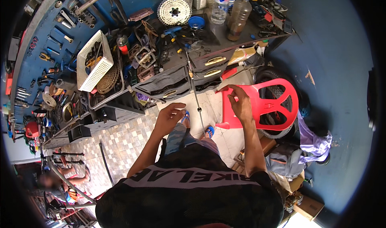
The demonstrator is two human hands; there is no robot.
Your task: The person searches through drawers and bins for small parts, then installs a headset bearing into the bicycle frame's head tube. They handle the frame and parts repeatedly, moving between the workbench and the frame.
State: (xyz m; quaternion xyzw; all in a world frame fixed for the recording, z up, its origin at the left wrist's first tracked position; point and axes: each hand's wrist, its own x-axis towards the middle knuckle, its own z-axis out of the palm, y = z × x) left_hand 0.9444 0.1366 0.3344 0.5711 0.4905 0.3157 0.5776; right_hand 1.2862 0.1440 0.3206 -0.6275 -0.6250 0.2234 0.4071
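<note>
Both my hands hang in the air above the floor in front of a workbench, apart from each other. My left hand (169,118) has its fingers loosely bent and thumb apart, with nothing visible in it. Over the seat of a red plastic chair (277,82) is my right hand (240,103), its fingers spread and bent, also holding nothing I can see. Between the hands runs a thin upright rod (196,93) with a small dark fitting (199,109); neither hand touches it. Its upper end overlaps the bench edge. Blue sandals (210,131) show on my feet below.
On the cluttered bench are a large cassette sprocket (174,11), a blue bowl (196,22), bottles (240,19) and a white basket (85,63). Wrenches (67,19) hang on the left wall. A bicycle wheel (263,76) stands behind the chair. Another person (70,179) sits at lower left.
</note>
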